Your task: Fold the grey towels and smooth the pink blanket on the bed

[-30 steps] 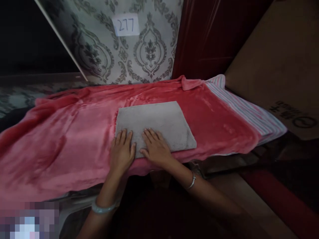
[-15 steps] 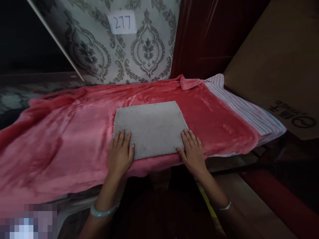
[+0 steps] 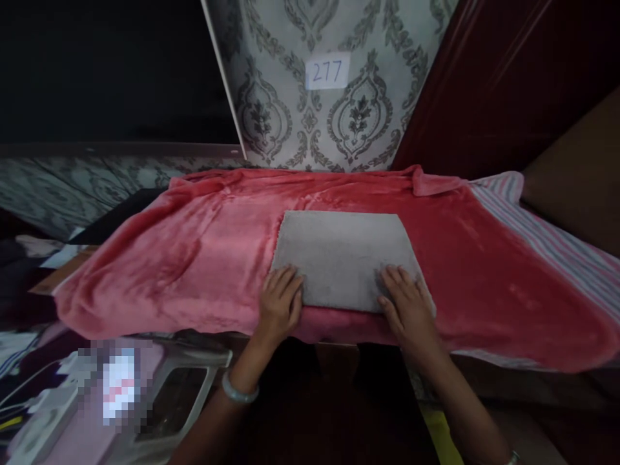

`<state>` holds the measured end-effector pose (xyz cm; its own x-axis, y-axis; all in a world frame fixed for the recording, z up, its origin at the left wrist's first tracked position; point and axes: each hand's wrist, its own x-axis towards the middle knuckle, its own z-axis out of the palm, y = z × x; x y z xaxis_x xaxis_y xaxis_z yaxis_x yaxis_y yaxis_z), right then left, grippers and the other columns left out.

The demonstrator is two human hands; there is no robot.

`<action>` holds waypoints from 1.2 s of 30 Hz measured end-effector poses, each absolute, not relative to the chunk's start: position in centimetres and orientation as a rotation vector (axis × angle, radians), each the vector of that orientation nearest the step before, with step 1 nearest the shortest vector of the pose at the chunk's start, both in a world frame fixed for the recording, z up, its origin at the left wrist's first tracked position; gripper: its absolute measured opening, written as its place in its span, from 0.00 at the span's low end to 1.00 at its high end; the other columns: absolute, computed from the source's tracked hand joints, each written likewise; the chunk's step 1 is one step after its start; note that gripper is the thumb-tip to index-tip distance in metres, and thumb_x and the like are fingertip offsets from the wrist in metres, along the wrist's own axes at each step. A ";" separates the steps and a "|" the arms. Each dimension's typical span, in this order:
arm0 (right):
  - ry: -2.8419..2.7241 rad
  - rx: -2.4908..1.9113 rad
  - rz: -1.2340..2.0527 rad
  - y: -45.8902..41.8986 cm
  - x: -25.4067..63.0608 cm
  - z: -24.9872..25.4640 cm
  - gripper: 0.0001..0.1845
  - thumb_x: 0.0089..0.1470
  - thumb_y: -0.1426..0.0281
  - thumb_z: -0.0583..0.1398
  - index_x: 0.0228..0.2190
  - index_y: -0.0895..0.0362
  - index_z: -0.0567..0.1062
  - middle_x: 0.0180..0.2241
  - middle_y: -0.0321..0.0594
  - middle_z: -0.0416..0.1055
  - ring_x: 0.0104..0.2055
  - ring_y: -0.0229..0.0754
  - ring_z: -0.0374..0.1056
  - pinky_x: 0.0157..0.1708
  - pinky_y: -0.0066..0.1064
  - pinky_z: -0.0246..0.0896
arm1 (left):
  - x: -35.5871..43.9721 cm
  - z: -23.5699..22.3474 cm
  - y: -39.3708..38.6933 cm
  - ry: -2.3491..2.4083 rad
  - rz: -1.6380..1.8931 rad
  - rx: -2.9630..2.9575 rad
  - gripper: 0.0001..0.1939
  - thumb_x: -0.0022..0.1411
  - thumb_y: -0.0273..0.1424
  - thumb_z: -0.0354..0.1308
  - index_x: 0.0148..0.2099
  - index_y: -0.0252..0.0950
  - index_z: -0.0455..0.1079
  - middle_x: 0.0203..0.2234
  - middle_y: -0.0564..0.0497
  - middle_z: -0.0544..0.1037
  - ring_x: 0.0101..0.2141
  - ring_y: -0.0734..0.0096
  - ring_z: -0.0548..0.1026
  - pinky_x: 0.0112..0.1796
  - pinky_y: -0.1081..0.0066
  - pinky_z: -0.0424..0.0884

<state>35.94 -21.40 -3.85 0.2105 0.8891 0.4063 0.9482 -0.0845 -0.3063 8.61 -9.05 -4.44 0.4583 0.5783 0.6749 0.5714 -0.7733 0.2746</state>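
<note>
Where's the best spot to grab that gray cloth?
Probably the near corners of the gray cloth: come from the front, thumbs on top, fingers curled under. It lies flat on the red blanket, with no handle and its near edge facing you.

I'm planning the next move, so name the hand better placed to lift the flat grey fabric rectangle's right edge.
Probably the right hand: it rests on the grey fabric rectangle near that edge, while the left hand lies at the opposite one.
</note>
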 end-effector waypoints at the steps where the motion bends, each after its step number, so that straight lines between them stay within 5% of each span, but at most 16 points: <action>1: -1.772 -1.944 -0.139 -20.8 35.2 -3.4 0.31 0.68 0.61 0.44 0.68 0.53 0.63 0.68 0.48 0.60 0.73 0.54 0.48 0.67 0.59 0.46 | 8.2 -4.7 -9.6 1.041 1.231 2.690 0.20 0.68 0.29 0.51 0.59 0.42 0.75 0.57 0.43 0.78 0.62 0.56 0.72 0.61 0.47 0.68; 10: -2.296 -1.703 0.046 -11.3 26.8 0.9 0.31 0.70 0.63 0.46 0.69 0.55 0.61 0.73 0.44 0.48 0.75 0.49 0.40 0.71 0.53 0.40 | 7.3 -7.1 -11.4 1.021 1.297 2.804 0.32 0.68 0.26 0.51 0.72 0.42 0.58 0.64 0.41 0.70 0.67 0.56 0.64 0.63 0.46 0.65; 36: -2.260 -1.966 0.064 -2.0 26.5 -0.2 0.35 0.70 0.53 0.46 0.71 0.52 0.55 0.74 0.44 0.44 0.75 0.54 0.39 0.70 0.59 0.36 | 7.6 -7.3 -11.4 1.010 1.479 2.810 0.21 0.66 0.22 0.52 0.60 0.33 0.71 0.59 0.40 0.76 0.65 0.59 0.67 0.64 0.56 0.59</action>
